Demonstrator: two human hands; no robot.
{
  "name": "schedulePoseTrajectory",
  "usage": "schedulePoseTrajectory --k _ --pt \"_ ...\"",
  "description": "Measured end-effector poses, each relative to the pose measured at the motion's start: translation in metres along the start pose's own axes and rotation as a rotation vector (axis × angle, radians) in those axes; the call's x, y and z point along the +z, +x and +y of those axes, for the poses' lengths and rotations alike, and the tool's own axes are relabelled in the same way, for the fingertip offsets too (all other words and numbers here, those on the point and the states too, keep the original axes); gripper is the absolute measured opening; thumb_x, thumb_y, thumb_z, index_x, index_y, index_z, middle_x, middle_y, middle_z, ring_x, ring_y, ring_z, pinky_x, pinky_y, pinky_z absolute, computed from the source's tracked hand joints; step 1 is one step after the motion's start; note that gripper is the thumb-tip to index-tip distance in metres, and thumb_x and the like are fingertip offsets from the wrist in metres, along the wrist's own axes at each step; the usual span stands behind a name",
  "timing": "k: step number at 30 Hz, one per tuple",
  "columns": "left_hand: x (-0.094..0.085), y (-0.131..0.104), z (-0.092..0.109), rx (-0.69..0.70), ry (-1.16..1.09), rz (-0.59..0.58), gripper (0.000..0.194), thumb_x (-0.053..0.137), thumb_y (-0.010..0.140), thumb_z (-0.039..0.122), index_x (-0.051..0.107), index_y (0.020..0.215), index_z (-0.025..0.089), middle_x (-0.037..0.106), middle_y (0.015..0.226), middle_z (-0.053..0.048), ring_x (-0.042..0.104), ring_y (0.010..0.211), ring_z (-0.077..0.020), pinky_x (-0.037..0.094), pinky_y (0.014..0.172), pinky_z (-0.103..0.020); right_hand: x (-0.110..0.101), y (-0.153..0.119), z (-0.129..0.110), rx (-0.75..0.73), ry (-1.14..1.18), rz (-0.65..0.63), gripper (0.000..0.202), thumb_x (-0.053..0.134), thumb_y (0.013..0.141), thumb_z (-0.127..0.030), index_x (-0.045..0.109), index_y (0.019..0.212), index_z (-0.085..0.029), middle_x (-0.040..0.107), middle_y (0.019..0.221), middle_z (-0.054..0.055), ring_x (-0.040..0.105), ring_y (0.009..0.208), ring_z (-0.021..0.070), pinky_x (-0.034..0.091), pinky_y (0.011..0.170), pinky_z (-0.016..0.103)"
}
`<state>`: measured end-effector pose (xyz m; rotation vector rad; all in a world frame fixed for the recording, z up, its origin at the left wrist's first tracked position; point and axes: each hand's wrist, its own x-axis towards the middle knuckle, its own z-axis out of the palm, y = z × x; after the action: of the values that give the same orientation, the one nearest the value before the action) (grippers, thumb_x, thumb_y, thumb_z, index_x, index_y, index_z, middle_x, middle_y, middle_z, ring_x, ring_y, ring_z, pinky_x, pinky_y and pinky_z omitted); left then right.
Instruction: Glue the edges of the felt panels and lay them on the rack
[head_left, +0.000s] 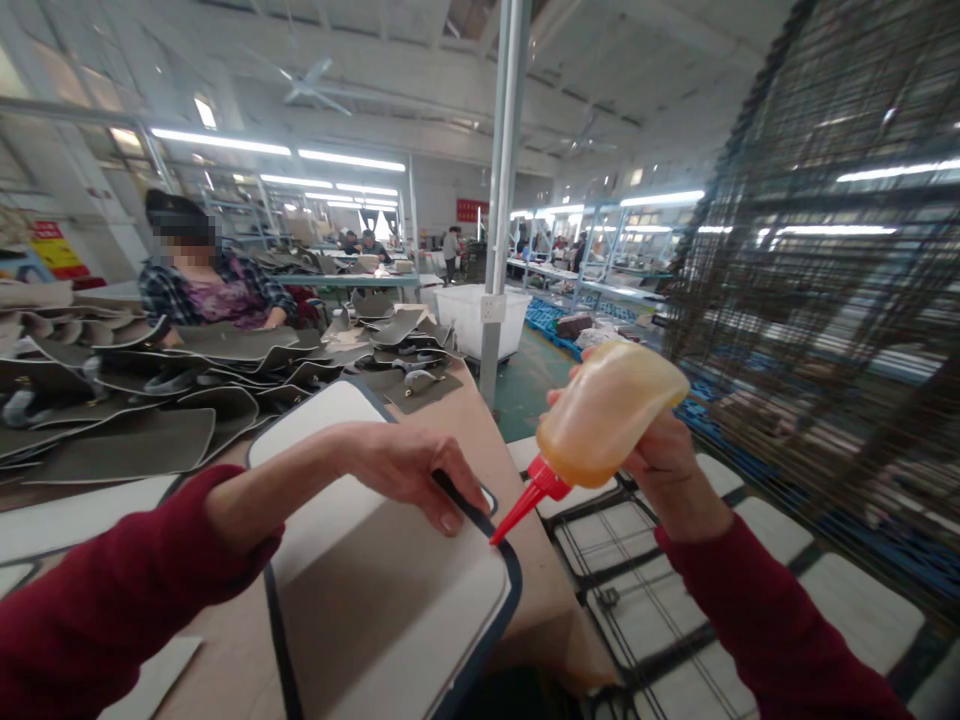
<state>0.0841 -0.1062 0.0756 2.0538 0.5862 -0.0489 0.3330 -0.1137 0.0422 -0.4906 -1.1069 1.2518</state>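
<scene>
Fluorescent tubes (221, 142) light a wide workshop, with a tan tabletop (551, 590) in the foreground. Over that tabletop, the left hand (412, 475) has its thumb and fingers closed on the dark-edged white panel (390, 590), near the corner farther right. The right hand (664, 445) is wrapped around a squeeze bottle (611, 415) of amber liquid, tipped so its red nozzle (521, 510) points down at the panel's dark border, just beside the left fingertips; whether the tip touches is unclear. Right of the table, more pale panels (862, 605) lie in rows with thin wires across them, and a tall wire rack (810, 200) leans above. To the left, grey-brown pieces (135, 440) are heaped before a person in a checked shirt (202, 280). Farther off, a white bin (469, 320) stands behind a metal post (501, 200).
</scene>
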Motion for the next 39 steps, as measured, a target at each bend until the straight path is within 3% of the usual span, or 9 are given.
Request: schedulePoseTrajectory --k 7,11,18,22,29,35,39 --pt "0.004 0.001 0.006 -0.032 -0.043 -0.093 0.027 0.072 0.076 0.022 0.078 0.102 0.019 0.077 0.096 0.0 0.068 0.092 -0.0241 0.05 0.082 -0.026 0.008 0.003 -0.003 0.062 0.033 -0.062 0.057 0.088 0.036 -0.036 0.071 0.089 -0.026 0.075 0.078 0.0 0.071 0.068 0.028 0.06 0.066 0.05" --pt "0.005 0.002 0.008 -0.016 -0.002 -0.099 0.025 0.07 0.078 0.02 0.078 0.101 0.018 0.078 0.093 0.0 0.069 0.089 -0.0231 0.051 0.077 -0.025 0.009 0.005 -0.002 0.08 0.051 -0.064 0.056 0.088 0.034 -0.034 0.072 0.087 -0.025 0.075 0.076 -0.001 0.072 0.067 0.0261 0.061 0.065 0.046" --pt "-0.002 -0.002 -0.013 0.076 0.031 -0.144 0.031 0.071 0.08 0.022 0.075 0.107 0.009 0.077 0.097 -0.009 0.069 0.085 -0.0206 0.051 0.076 -0.021 -0.001 -0.003 0.001 0.098 0.08 -0.172 0.054 0.09 0.04 -0.035 0.072 0.091 -0.029 0.075 0.081 -0.002 0.073 0.072 0.025 0.061 0.068 0.044" --pt "-0.007 -0.008 -0.02 0.057 0.052 -0.139 0.034 0.069 0.082 0.026 0.073 0.111 0.008 0.076 0.101 -0.01 0.068 0.089 -0.0207 0.051 0.077 -0.02 -0.002 -0.004 0.003 0.048 0.054 -0.149 0.051 0.089 0.043 -0.037 0.072 0.092 -0.032 0.075 0.083 -0.002 0.072 0.073 0.0249 0.06 0.071 0.046" --pt "-0.01 -0.015 -0.021 0.054 0.104 -0.07 0.033 0.068 0.082 0.023 0.073 0.111 0.009 0.075 0.102 -0.011 0.067 0.088 -0.0214 0.05 0.078 -0.022 0.003 0.002 0.009 0.005 0.0 -0.049 0.053 0.09 0.039 -0.04 0.073 0.089 -0.031 0.075 0.081 0.0 0.073 0.071 0.0277 0.061 0.067 0.046" --pt "-0.014 -0.027 -0.026 -0.018 0.062 0.037 0.034 0.067 0.082 0.022 0.072 0.112 0.007 0.074 0.103 -0.011 0.065 0.091 -0.0241 0.049 0.079 -0.024 -0.009 -0.008 0.016 -0.029 0.014 -0.119 0.053 0.089 0.047 -0.041 0.073 0.097 -0.031 0.077 0.094 0.002 0.074 0.08 0.0298 0.062 0.07 0.045" --pt "-0.014 -0.036 -0.03 -0.053 0.067 0.146 0.033 0.067 0.081 0.027 0.074 0.108 0.01 0.074 0.09 -0.005 0.061 0.08 -0.0206 0.047 0.072 -0.022 -0.011 -0.01 0.019 -0.141 0.009 0.004 0.049 0.088 0.049 -0.044 0.074 0.094 -0.031 0.077 0.095 0.002 0.073 0.082 0.0295 0.061 0.078 0.048"
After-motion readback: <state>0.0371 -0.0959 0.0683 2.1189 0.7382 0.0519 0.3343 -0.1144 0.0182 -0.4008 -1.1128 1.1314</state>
